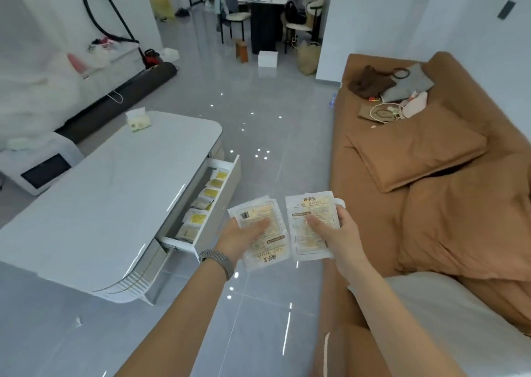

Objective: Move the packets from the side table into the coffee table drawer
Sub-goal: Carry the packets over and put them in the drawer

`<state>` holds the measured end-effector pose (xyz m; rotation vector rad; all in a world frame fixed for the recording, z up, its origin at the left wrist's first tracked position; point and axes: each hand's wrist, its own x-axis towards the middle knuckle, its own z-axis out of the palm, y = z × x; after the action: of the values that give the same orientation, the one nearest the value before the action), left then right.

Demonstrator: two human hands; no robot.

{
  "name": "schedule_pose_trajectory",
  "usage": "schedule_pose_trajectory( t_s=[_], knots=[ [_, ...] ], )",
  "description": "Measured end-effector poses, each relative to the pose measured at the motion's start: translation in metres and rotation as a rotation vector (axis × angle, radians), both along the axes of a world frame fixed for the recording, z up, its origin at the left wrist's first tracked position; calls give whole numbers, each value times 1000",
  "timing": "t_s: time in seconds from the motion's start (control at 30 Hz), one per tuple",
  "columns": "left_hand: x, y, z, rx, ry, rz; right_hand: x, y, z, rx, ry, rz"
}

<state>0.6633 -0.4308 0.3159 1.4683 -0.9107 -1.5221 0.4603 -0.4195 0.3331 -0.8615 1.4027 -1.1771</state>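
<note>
Filling the right side, a brown sofa (448, 175) faces the white coffee table (94, 192) across grey floor tiles. That table's drawer (214, 204) stands pulled open, with a row of yellow-printed packets (201, 207) lying inside. Above the floor just beside the drawer, the left hand (244, 238) grips one packet (260, 227), thumb pressed on top and fingers curled beneath. The right hand (342, 238) pinches a second packet (311, 224) the same way, the two nearly touching. A tissue box (138, 120) sits on the table's far end.

Glossy plastic packets (311, 227), glossy white coffee table (115, 181), shiny tiled floor (258, 123), matt cloth sofa (431, 161).
</note>
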Motion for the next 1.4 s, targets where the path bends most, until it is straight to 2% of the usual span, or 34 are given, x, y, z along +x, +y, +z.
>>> schedule_pose_trajectory(
  t_s=[0.23, 0.57, 0.93, 1.07, 1.2, 1.4],
  knots=[
    [53, -96, -18, 9, 18, 119, 55, -135, -16, 20, 39, 113],
    [118, -299, -21, 34, 41, 328, 111, -379, -18, -46, 139, 295],
    [241, -449, -86, 143, -18, 530, 268, -587, -85, -49, 212, 576],
    [280, -489, -106, 193, -48, 570, 312, -637, -117, -17, 232, 628],
    [304, -513, -136, 278, 5, 666, 342, -680, -153, 51, 278, 700],
    [333, -515, -228, 503, 22, 808, 362, -734, -222, 131, 378, 700]
  ],
)
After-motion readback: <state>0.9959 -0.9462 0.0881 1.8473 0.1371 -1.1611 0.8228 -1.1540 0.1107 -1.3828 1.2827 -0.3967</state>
